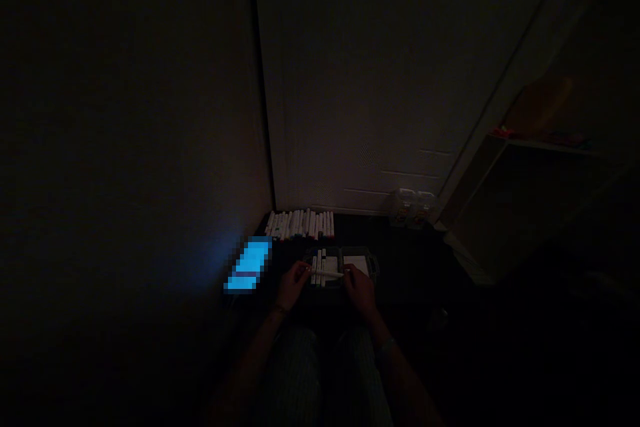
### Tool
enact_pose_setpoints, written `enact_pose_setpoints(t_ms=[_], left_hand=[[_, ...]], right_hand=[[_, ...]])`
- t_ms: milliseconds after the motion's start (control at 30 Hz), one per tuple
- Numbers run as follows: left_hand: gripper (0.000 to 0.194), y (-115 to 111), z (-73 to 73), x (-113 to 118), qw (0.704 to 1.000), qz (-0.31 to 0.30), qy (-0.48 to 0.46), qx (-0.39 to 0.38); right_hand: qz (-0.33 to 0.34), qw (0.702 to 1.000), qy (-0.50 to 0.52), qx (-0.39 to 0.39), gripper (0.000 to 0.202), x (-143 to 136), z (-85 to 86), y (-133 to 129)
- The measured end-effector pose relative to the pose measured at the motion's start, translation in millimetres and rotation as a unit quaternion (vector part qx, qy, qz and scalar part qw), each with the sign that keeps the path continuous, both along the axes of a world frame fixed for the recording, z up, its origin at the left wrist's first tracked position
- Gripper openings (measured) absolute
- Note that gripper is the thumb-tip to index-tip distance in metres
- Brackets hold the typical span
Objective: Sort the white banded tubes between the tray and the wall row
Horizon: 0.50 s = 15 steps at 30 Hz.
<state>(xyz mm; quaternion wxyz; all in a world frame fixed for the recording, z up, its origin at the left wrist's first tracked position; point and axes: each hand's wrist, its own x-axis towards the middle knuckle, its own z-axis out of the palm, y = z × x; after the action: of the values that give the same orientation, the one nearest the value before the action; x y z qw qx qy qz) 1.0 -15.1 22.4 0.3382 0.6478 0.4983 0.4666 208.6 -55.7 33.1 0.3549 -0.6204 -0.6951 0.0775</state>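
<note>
A white marker [328,273] lies level across the front of an open clear plastic case [374,265], held between my two hands. My left hand [295,280] is closed with its fingertips pinched at the marker's left end. At the other end, the fingers of my right hand [359,285] are closed on it too. Several white markers [319,259] stand side by side in the case's left half, and a white sheet [354,260] shows in the right half. The dim light hides finger detail.
Behind the case, a row of white markers [300,223] lies along the wall. A lit phone-like screen [250,265], blurred into blocks, is at the left. Clear plastic containers [413,207] stand at the back right of the dark table [400,260]. A shelf [545,143] is further right.
</note>
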Motion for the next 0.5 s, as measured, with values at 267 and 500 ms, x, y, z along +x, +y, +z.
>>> enact_pose_setpoints(t_ms=[267,500], left_hand=[[0.032,2.0,-1.7,-0.1,1.000,-0.006,-0.006,-0.001],[0.031,0.3,0.9,-0.6,1.000,-0.013,0.000,-0.009]], right_hand=[[-0.004,1.000,0.004,0.010,0.028,-1.4,-5.5,3.4],[-0.012,1.000,-0.002,0.005,0.028,-0.2,-5.8,3.3]])
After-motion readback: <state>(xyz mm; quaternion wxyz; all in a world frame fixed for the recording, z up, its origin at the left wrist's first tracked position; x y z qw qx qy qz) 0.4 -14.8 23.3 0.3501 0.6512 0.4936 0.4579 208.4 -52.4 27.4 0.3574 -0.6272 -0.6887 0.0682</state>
